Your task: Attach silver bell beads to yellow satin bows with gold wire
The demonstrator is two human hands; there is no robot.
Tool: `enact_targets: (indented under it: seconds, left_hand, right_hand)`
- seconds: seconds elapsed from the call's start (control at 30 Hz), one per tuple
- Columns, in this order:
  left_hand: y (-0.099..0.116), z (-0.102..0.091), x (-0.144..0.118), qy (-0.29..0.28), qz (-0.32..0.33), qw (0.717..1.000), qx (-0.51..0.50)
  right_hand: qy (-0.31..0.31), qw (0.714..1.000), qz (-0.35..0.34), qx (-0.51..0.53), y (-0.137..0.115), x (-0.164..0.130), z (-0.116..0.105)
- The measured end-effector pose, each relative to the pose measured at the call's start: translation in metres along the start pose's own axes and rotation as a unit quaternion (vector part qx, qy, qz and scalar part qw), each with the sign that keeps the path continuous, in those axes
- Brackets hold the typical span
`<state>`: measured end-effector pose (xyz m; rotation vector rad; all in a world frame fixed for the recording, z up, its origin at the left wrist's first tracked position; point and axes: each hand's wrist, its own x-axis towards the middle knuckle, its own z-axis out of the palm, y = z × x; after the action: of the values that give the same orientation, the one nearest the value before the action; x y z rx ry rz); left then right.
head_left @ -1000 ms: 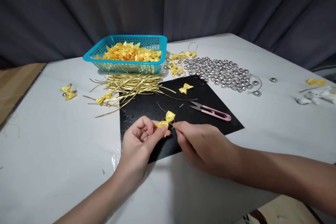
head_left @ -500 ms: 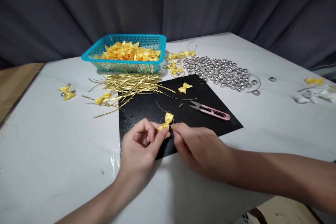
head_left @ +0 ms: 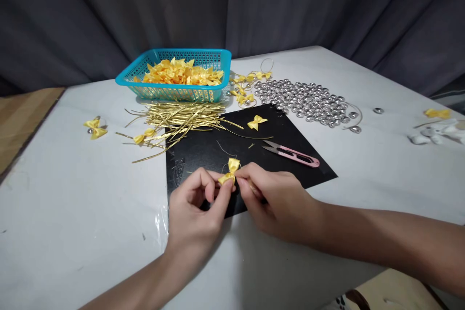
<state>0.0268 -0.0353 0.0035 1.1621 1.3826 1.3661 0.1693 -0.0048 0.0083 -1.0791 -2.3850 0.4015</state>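
Yellow satin, folded into a small bow [head_left: 229,171], sits pinched between both hands just above the near edge of a black sheet [head_left: 254,155]. The left hand [head_left: 198,213] has its grip clenched on the bow's lower wing, thumb and forefinger pressed together; the right hand [head_left: 279,201] grasps the bow at its middle with its fingertips, where a thin gold wire [head_left: 222,147] trails away across the sheet. The sheet is matte and square-cornered, lying flat on a glossy white worktop [head_left: 72,213].

On the sheet lie 1 more yellow bow [head_left: 256,121] and pink thread snips [head_left: 292,153] with bare metal blades. Just beyond its far edge spreads a loose bundle of gold wire ties [head_left: 179,117], thin, straight and shiny. Behind that stands a turquoise plastic basket [head_left: 170,91] with perforated walls, heaped with yellow ribbon bows [head_left: 179,72]. To its right a flat patch of silver beads [head_left: 305,99], rounded and reflective, covers the worktop, with a few wired bows [head_left: 245,85] between beads and basket. 1 bow with a bead [head_left: 94,127] lies well apart at the left. A dark grey curtain [head_left: 232,5] hangs in folds behind.
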Motion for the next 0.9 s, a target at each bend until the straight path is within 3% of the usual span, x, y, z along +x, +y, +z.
enact_targets:
  seconds: [0.13,0.47,0.73,0.9]
  left_hand:
    - [0.001,0.002,0.005,0.014,-0.042,0.998,-0.037]
    - [0.001,-0.001,0.01,0.021,-0.113,0.984,-0.138]
    - [-0.001,-0.002,0.01,0.016,-0.107,0.984,-0.139]
    - [-0.002,-0.002,0.01,0.005,-0.088,0.991,-0.105]
  right_hand:
    - [-0.008,1.0,0.008,0.006,0.003,0.0,-0.002]
    - [-0.03,0.996,-0.088,-0.001,0.007,0.001,-0.008]
    - [-0.045,0.993,-0.104,-0.027,0.01,0.0,-0.006]
    - [-0.057,0.995,-0.068,-0.052,0.011,-0.001,-0.006]
